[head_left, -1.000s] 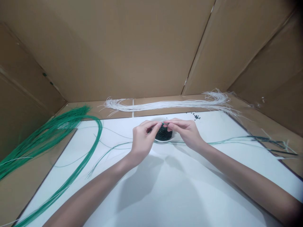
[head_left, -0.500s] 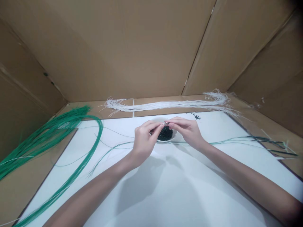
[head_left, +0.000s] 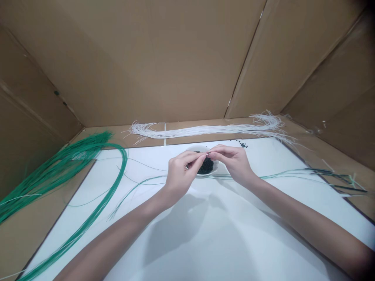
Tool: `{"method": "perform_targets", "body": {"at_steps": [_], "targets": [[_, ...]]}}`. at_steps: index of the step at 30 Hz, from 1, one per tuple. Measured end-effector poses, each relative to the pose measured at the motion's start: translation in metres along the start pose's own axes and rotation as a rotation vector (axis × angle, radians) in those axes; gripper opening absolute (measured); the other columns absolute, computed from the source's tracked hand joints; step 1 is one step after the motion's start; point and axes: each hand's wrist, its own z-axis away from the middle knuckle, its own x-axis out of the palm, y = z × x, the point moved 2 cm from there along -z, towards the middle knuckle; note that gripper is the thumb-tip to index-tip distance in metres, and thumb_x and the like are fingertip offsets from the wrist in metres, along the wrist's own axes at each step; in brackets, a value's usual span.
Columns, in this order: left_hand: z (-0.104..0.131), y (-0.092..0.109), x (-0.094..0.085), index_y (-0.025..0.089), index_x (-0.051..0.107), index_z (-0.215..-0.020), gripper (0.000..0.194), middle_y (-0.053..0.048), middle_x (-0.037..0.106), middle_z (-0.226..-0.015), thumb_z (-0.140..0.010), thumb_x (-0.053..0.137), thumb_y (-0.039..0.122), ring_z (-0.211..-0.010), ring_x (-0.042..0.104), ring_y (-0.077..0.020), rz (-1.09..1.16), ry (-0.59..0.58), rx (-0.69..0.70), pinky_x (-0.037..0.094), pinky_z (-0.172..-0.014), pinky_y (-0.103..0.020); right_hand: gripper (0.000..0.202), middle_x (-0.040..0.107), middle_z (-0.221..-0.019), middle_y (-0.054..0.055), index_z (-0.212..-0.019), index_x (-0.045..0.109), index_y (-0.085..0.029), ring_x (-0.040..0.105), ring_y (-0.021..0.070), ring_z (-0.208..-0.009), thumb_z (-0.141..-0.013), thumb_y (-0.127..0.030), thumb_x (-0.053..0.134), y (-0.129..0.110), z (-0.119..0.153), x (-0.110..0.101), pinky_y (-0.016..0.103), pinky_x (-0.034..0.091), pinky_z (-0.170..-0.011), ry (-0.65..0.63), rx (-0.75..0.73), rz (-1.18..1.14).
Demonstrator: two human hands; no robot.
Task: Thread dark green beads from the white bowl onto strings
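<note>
Both hands meet above a white bowl (head_left: 220,168) of small dark beads (head_left: 205,167). My left hand (head_left: 182,171) is closed in a pinch on a thin pale strand (head_left: 208,154), whose short end shows past the fingertips. Facing it, my right hand (head_left: 233,160) pinches thumb and forefinger together right at that end; what lies between them is too small to make out. Behind and below the hands, several thin green strands (head_left: 281,173) run across the white board, with dark lengths (head_left: 325,171) at their right ends.
A thick bundle of green strands (head_left: 118,179) curves along the left side. White strands (head_left: 205,130) lie in a long bundle at the back. Loose dark beads (head_left: 243,144) are scattered near the white board's (head_left: 140,249) far edge. Cardboard walls (head_left: 152,62) stand around the back and sides.
My left fingertips have shifted slightly right, with the pale strand's end now closer to the right fingertips. My right hand has barely moved.
</note>
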Motion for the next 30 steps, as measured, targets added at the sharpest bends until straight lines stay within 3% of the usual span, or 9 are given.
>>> {"method": "perform_targets", "body": {"at_steps": [7, 30], "targets": [[-0.0002, -0.0021, 0.0006, 0.020, 0.069, -0.083, 0.019, -0.002, 0.065, -0.077, -0.078, 0.052, 0.027, -0.067, 0.054, -0.0112, 0.000, 0.030, -0.002, 0.040, -0.057, -0.021, 0.006, 0.064, -0.072, 0.002, -0.067, 0.068, -0.020, 0.057, 0.0129, -0.067, -0.067, -0.025, 0.065, -0.0012, 0.0016, 0.0008, 0.027, 0.045, -0.063, 0.003, -0.018, -0.011], [-0.0013, -0.0048, 0.0004, 0.021, 0.069, -0.084, 0.019, -0.002, 0.065, -0.078, -0.079, 0.051, 0.027, -0.068, 0.055, -0.0118, -0.034, 0.000, 0.001, 0.040, -0.058, -0.021, 0.005, 0.065, -0.071, 0.002, -0.066, 0.067, -0.021, 0.057, 0.0140, -0.067, -0.067, -0.025, 0.064, -0.0084, 0.0026, 0.0014, 0.028, 0.045, -0.063, 0.024, -0.064, 0.091]]}}
